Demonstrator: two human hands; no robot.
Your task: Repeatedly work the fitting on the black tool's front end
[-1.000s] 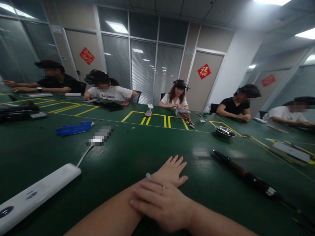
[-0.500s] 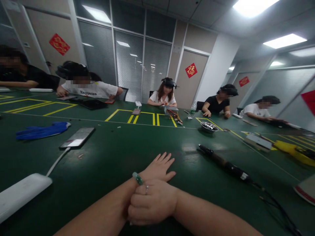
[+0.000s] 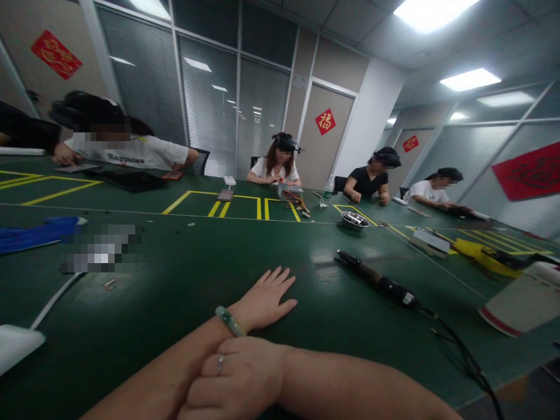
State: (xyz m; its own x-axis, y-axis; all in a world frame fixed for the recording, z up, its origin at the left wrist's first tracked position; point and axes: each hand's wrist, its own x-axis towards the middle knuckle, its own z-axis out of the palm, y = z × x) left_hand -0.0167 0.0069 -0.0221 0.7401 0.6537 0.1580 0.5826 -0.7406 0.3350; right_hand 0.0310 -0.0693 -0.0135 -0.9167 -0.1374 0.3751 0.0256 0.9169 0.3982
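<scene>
My left hand (image 3: 266, 296) lies palm down on the green tabletop (image 3: 175, 280), fingers stretched out and holding nothing. A green jade bangle (image 3: 228, 320) circles the left wrist. My right hand (image 3: 236, 373), with a ring on one finger, is curled over my left forearm (image 3: 170, 361) just behind the bangle. Its fingertips are hidden from view. To the right of my hands, an electric screwdriver (image 3: 376, 280) rests on the table, with its black cable (image 3: 464, 350) running toward the lower right.
At left are a phone (image 3: 102, 248) on a white cable, a white power bank (image 3: 17, 347) and a blue glove (image 3: 39, 233). A metal bowl (image 3: 354, 220), water bottle (image 3: 326, 192) and wired metal box (image 3: 289, 192) stand farther back. A paper cup (image 3: 520, 300) is at right. Several people sit opposite.
The view has swung right, so things sit farther left in it. My right hand has slid back along the left forearm, uncovering more of the bangle. My left hand stays flat.
</scene>
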